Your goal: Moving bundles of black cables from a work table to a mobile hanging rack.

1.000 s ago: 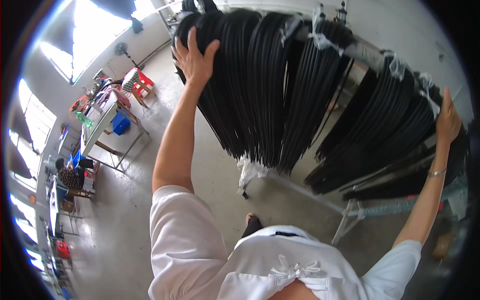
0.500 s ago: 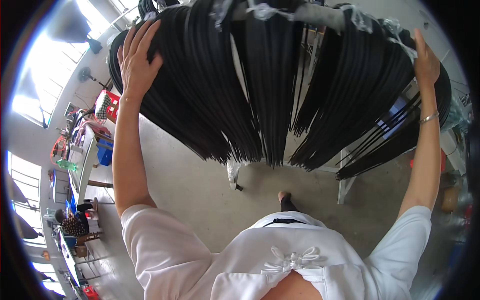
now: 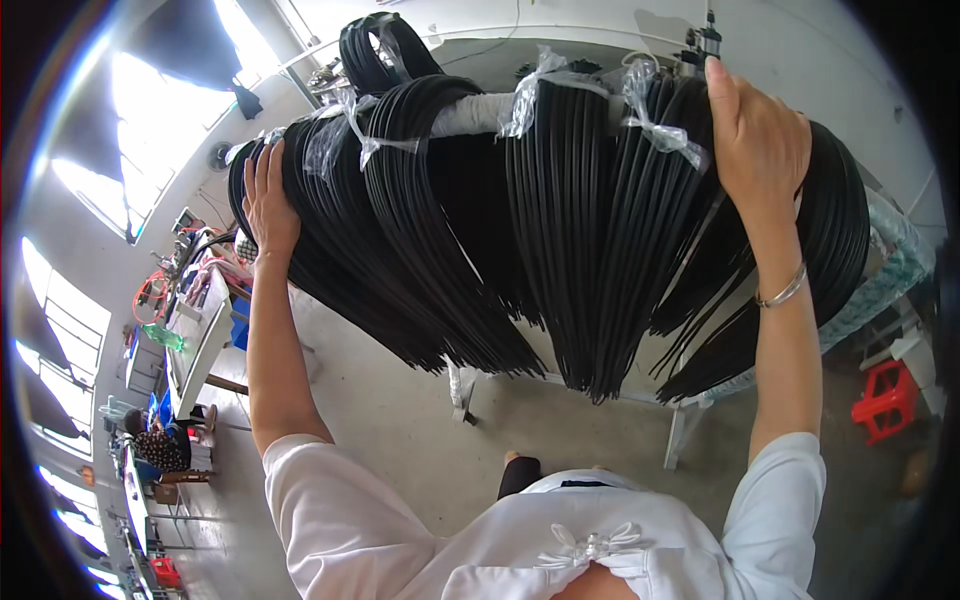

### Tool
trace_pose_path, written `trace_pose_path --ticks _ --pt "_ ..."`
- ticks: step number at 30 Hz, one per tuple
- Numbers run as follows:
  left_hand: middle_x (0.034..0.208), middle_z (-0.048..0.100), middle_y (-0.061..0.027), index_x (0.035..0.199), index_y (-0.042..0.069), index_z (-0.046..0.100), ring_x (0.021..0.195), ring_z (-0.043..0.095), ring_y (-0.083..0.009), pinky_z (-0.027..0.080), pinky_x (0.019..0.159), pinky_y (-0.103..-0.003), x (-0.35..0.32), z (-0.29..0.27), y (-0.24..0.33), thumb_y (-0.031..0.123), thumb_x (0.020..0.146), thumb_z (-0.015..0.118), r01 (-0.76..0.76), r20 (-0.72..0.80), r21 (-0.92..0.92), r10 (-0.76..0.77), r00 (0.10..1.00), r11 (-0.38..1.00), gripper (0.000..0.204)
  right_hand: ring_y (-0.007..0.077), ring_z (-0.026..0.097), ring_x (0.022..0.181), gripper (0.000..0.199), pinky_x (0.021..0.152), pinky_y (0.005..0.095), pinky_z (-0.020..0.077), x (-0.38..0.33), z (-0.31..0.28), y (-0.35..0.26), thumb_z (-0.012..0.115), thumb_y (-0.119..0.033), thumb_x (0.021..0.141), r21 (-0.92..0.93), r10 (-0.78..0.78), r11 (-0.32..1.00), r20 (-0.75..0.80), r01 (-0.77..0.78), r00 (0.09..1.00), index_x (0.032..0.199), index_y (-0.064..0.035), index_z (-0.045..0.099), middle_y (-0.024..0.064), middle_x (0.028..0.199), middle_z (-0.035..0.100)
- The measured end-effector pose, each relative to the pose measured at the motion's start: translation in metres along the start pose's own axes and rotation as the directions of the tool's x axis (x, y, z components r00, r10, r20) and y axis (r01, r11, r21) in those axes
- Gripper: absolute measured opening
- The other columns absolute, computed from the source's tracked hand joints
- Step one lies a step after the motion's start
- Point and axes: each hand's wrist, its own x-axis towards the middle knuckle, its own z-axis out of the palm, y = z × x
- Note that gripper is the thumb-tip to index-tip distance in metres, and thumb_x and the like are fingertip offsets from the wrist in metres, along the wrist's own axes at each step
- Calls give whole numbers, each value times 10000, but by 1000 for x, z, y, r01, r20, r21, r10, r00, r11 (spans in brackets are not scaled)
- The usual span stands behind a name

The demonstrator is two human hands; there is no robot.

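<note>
Long black cords, thin and rubbery-looking, hang in thick bundles over a horizontal padded bar before me. Clear plastic ties are knotted round several bundles near the bar. At the left end my left hand lies on the outer bundle, its fingers stretched out over the cords. My right hand is at a bundle toward the right end, thumb pointing away from me; its other fingers curl over the cords, mostly hidden behind the knuckles. Below, the loose cord ends taper to uneven tips.
The bar's frame has white legs and a castor near my feet. A plastic-wrapped rail and a red stool are at the right. A coiled black bundle sits behind. Worktables and a seated person line the left.
The view has shifted, showing more beyond the bar. My right hand has moved left and inward along the bundles, and the cords hang closer together. My left hand stays at the left end.
</note>
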Motion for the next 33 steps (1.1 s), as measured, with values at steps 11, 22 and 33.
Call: trace_pose_path --ticks 11,22,33 --pt "1339 299 -2 1315 263 285 1272 211 -273 250 939 -517 -34 5 -23 -104 663 439 -8 -22 58 9 1000 998 765 283 512 464 539 472 373 399 -40 5 -27 335 -386 896 104 61 994 -160 -45 985 525 -45 525 127 500 519" --pt "1340 314 -3 1313 239 305 1270 231 -265 263 941 -489 -91 -10 15 -52 722 404 -53 -39 82 56 998 995 666 267 520 434 469 447 381 398 -112 -5 -7 400 -318 852 -76 22 996 -197 -38 980 472 -69 516 110 444 514" --pt "1324 355 -117 1327 158 297 1253 285 -268 223 1023 -371 -58 -29 28 -160 651 351 -58 103 -116 70 992 992 749 270 507 721 400 687 377 355 -98 -65 18 509 -392 795 292 -12 956 107 -20 994 723 -9 597 125 685 560"
